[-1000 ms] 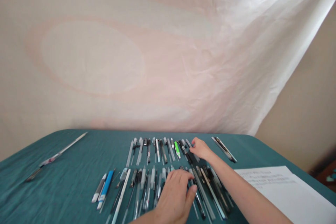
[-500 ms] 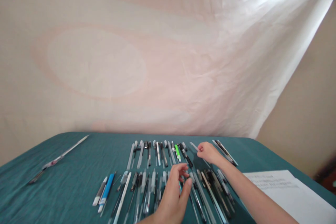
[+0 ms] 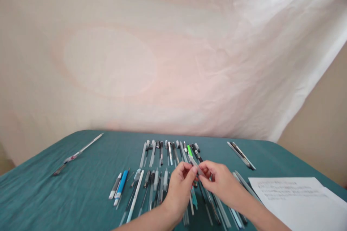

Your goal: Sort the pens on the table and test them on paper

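Both hands meet over the middle of the rows of pen parts. A clear pen barrel (image 3: 194,163) slants between them, its upper end pointing to the far left. My right hand (image 3: 218,180) pinches its lower end between thumb and fingers. My left hand (image 3: 181,184) is closed with thumb and fingertips on the same barrel, partly hiding it. Just beyond the hands lies a bright green pen piece (image 3: 189,149). Below them a teal pen part (image 3: 194,198) shows, and other pens are partly covered by my wrists.
A far row of pen tubes and caps (image 3: 143,154) lies above a nearer row, with a blue pen (image 3: 121,186) at its left. Several pens (image 3: 242,156) lie far right, by printed paper sheets (image 3: 292,202). A long thin stick (image 3: 78,153) rests on the green cloth (image 3: 89,195).
My right hand has brought the clear barrel from the far row back toward me. My left hand has moved up and closed on it. The view has shifted slightly.
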`<action>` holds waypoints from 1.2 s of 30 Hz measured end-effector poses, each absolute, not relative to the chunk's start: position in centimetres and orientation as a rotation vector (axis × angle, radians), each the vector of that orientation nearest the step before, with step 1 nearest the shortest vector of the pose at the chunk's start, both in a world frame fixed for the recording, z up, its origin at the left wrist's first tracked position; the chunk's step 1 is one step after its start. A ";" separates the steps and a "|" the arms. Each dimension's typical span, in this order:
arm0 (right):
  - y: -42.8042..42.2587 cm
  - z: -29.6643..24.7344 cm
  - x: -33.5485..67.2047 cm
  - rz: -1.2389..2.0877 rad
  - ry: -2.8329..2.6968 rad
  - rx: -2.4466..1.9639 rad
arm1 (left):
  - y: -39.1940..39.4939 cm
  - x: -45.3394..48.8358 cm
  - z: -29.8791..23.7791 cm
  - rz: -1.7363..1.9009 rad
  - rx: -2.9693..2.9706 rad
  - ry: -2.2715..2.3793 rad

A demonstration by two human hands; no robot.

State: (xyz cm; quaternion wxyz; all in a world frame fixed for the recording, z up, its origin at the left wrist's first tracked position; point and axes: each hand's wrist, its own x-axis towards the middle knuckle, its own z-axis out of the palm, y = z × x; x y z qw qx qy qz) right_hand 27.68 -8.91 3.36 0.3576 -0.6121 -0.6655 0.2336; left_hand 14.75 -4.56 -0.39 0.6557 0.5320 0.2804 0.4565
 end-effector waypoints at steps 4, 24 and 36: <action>-8.7 3.9 29.2 0.864 -1.528 -1.481 | -4.8 14.7 0.0 0.996 1.192 0.636; -7.9 4.6 31.1 0.985 -0.883 -1.047 | -6.9 15.1 -0.5 0.756 1.302 0.528; -8.5 4.8 29.8 1.042 -1.066 -1.231 | -6.1 15.1 0.2 0.792 1.020 0.537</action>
